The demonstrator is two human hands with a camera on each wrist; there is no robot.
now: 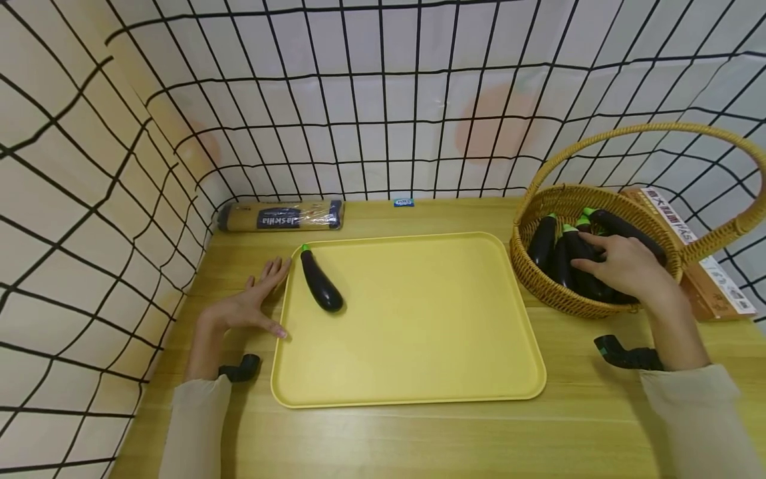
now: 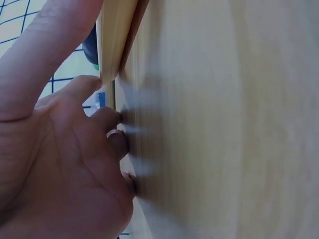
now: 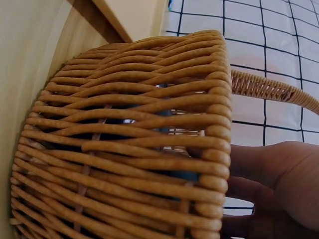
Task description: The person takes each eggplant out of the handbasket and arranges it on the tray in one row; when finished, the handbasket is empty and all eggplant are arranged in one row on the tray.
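Note:
A yellow tray point(image 1: 413, 319) lies on the wooden table, with one dark eggplant point(image 1: 321, 283) with a green stem end near its top left corner. My left hand point(image 1: 248, 309) rests at the tray's left edge, fingers spread, thumb and index fingertip right at the rim; the left wrist view shows the palm point(image 2: 60, 164) beside the tray's side. On the right, a wicker basket point(image 1: 559, 301) holds several eggplants point(image 1: 542, 243). My right hand point(image 1: 628, 266) reaches into it, thumb and index finger around one eggplant point(image 1: 576, 245). In the right wrist view the basket wall point(image 3: 124, 149) hides the fingertips.
A wrapped brown package point(image 1: 281, 216) lies behind the tray at the left, and a small blue packet point(image 1: 403, 202) sits by the back wall. An orange-brown box point(image 1: 712, 286) is right of the basket. The tall basket handle point(image 1: 652, 126) arches above it. Gridded cloth walls surround the table.

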